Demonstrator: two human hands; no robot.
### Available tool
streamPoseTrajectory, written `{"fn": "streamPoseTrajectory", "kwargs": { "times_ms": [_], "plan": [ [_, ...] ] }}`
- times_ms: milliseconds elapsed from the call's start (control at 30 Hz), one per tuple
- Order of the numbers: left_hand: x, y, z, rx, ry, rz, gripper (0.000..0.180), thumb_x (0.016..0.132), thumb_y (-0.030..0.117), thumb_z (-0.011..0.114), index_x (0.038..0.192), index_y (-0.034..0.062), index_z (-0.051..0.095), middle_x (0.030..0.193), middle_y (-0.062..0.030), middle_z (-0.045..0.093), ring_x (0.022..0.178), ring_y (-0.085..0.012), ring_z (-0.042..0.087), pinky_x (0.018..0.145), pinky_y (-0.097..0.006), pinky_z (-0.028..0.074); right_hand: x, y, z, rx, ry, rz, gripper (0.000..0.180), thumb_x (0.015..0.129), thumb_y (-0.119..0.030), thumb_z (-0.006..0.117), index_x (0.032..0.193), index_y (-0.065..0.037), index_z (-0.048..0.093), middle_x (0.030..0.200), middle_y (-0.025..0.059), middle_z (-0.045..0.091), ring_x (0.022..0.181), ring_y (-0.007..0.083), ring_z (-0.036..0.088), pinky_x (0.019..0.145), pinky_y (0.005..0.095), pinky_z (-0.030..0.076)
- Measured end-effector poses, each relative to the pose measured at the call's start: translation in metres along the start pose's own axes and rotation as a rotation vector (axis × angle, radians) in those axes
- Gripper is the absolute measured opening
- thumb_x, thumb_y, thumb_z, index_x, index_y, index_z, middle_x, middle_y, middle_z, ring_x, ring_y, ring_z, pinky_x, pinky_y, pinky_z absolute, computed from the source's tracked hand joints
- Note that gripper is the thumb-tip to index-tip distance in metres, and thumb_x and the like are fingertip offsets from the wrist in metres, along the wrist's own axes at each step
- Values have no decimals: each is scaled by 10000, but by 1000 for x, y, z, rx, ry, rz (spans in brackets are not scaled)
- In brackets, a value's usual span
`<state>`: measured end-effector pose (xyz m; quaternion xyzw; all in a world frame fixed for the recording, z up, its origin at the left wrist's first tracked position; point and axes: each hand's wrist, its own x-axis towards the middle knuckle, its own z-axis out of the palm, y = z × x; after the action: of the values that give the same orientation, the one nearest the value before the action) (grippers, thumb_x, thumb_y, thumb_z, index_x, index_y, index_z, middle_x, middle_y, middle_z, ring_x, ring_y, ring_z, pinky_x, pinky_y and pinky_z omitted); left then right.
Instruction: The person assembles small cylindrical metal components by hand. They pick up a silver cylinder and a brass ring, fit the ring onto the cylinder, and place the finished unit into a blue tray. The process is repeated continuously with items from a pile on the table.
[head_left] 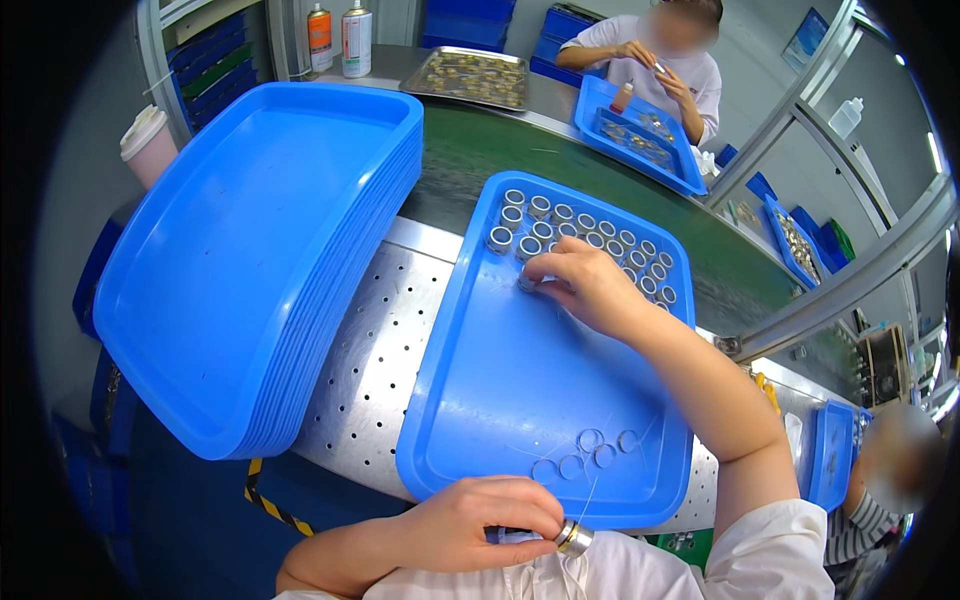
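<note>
A blue tray (520,370) lies before me, with rows of short metal cylinders (513,197) standing in its far part. My right hand (595,285) is over the near edge of those rows, thumb and fingers closed on a metal cylinder (526,284) that they partly hide. Close to my body, below the tray's near edge, my left hand (485,525) grips a shiny metal cylinder (574,538) with a gold-coloured band. Something pale in the left palm is mostly hidden by the fingers. Several thin rings (590,440) lie loose in the near part of the tray.
A tall stack of blue trays (250,260) stands at left on the perforated metal table (375,340). Beyond runs a green conveyor belt (470,170). A metal tray of small parts (468,78) and spray cans (357,40) sit behind it. A co-worker (650,60) works across from me.
</note>
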<state>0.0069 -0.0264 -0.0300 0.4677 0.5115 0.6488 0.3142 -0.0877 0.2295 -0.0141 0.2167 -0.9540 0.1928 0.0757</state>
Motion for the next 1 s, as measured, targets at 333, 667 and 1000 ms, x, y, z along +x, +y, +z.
{"fn": "streamPoseTrajectory", "kwargs": {
  "times_ms": [333,667,1000],
  "plan": [
    [-1,-3,0,-4,2,20,140,720,-6,719,848,-15,663,901,-119,640,849,-238,622,709,-309,494,-21,5,-22,-288,3,29,118,705,-117,705,811,-75,677,841,54,557,850,229,501,771,334,456],
    [-4,0,0,7,13,2,139,721,-5,718,847,-18,661,900,-125,638,843,-238,622,712,-306,495,-11,-2,-15,-286,52,-16,217,682,-120,717,886,-72,660,855,59,554,875,240,503,792,345,452],
    [-6,5,0,8,27,-14,131,719,-19,710,838,-23,655,895,-123,635,839,-241,621,706,-305,491,7,-1,5,-327,67,-104,114,712,-131,677,818,-89,680,840,50,548,861,233,501,776,341,442]
  ]
}}
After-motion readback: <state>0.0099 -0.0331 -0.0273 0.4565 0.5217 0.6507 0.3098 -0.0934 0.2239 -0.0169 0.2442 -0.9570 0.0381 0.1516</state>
